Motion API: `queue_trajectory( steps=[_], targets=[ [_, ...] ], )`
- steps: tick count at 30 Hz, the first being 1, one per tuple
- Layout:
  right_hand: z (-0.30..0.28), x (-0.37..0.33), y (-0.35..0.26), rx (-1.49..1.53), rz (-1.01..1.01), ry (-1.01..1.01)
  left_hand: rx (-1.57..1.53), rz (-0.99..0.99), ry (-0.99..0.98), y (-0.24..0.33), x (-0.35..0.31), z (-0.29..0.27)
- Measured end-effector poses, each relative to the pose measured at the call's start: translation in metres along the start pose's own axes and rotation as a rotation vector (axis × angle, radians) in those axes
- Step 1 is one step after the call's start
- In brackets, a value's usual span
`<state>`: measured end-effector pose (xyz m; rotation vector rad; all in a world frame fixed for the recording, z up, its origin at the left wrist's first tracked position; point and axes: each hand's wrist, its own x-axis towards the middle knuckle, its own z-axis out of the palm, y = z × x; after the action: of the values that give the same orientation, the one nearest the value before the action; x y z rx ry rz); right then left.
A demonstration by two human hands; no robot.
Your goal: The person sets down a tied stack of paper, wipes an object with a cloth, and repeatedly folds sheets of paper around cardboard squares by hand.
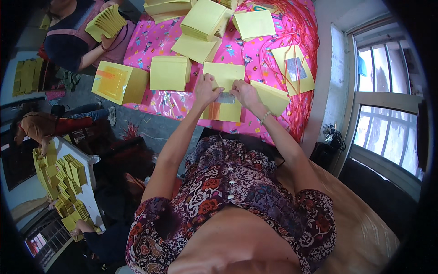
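In front of me on the pink table is a piece of yellow joss paper (224,71), and both my hands are on it. My left hand (207,90) is closed at its left side, with the thumb reaching inward. At the right edge, my right hand (245,93) pinches the paper between bent fingers. Just below the hands, a silver patch and an orange-printed yellow sheet (222,112) show, partly covered. Immediately right of my right hand lies a slanted yellow stack (272,98). To the left stands a thick yellow paper block (169,73).
An orange-faced yellow block (119,83) sits at the table's left corner. More yellow stacks (203,20) lie at the back. Red strings (296,27) trail down the right side. At far left a person holds a fanned stack (107,23); others work at a white table (84,171).
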<state>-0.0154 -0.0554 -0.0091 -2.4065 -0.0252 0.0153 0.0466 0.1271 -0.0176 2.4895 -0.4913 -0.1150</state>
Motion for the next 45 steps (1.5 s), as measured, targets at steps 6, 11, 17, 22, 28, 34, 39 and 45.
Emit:
queue_trajectory(
  steps=[6, 11, 17, 22, 28, 34, 39, 45],
  targets=[
    [-0.006, 0.005, 0.003, 0.063, -0.019, -0.063, -0.122, 0.021, 0.034, -0.01, -0.005, -0.001],
    [-0.006, 0.0, 0.003, 0.048, -0.043, -0.073, -0.097, 0.089, 0.036, -0.012, -0.013, -0.003],
    [-0.004, -0.004, 0.006, 0.015, -0.064, -0.09, -0.14, 0.106, 0.021, -0.009, -0.018, -0.007],
    [-0.005, -0.002, 0.006, 0.067, -0.017, -0.144, -0.293, 0.109, -0.002, -0.024, -0.018, -0.011],
    [0.004, 0.004, 0.016, -0.03, 0.008, -0.18, -0.314, 0.013, -0.067, -0.041, -0.014, -0.011],
    [0.009, 0.013, 0.014, -0.083, -0.027, -0.186, -0.745, -0.029, -0.226, -0.075, -0.003, -0.001],
    [0.009, 0.008, 0.008, -0.106, 0.02, -0.152, -0.887, -0.025, -0.24, -0.076, -0.004, 0.002],
    [0.004, 0.003, 0.013, -0.047, -0.027, -0.118, -0.92, -0.057, -0.226, -0.074, -0.007, 0.003]
  ],
)
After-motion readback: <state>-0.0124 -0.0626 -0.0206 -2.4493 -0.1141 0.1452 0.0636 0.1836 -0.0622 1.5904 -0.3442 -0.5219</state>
